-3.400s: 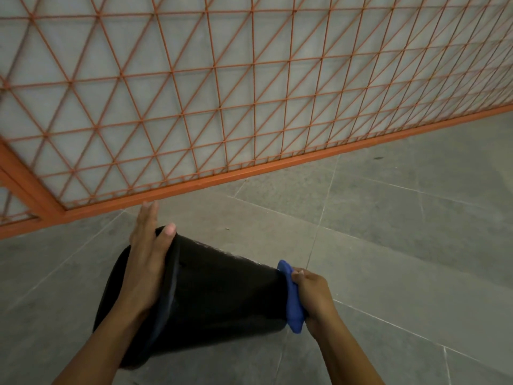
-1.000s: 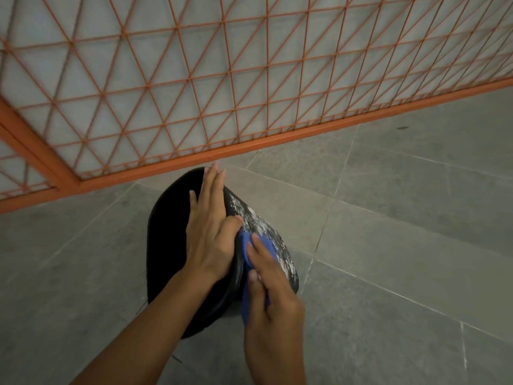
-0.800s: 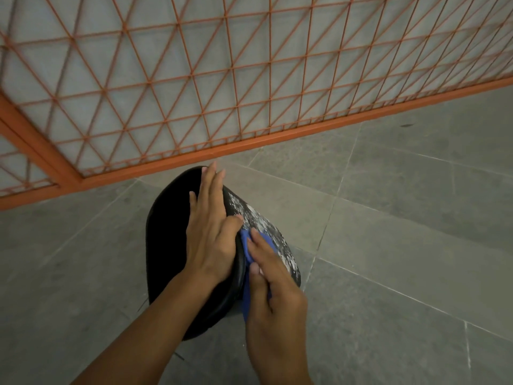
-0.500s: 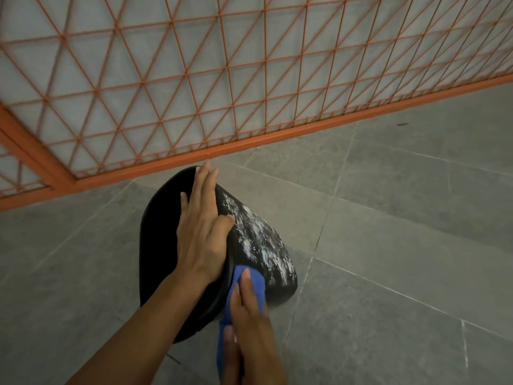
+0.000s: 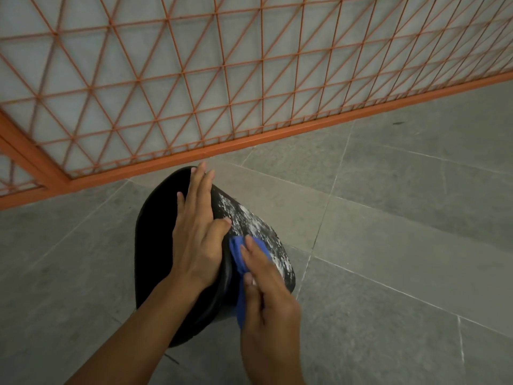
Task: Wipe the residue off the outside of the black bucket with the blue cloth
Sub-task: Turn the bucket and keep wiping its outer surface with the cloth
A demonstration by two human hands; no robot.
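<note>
Cloth [image 5: 238, 255] has climbed back up the bucket [image 5: 155, 254] since half a second ago: then it sat low near the rim by your wrist, now it lies higher against the speckled outer wall, just beside your left thumb. Your right hand [image 5: 270, 298] presses it there with the forefinger stretched out over the blue fabric and the other fingers curled, pinching the cloth's lower part. Your left hand [image 5: 198, 234] has kept its place, fingers straight and laid flat across the rim, thumb on the outside, steadying the bucket without gripping it. White residue [image 5: 249, 223] still streaks the wall above and to the right of the cloth. The bucket lies tipped on its side on the floor [image 5: 402, 245], grey stone tiles with pale joints. Behind it runs an orange fence [image 5: 249, 79] of triangular mesh on an orange base rail, near the bucket's far edge.
</note>
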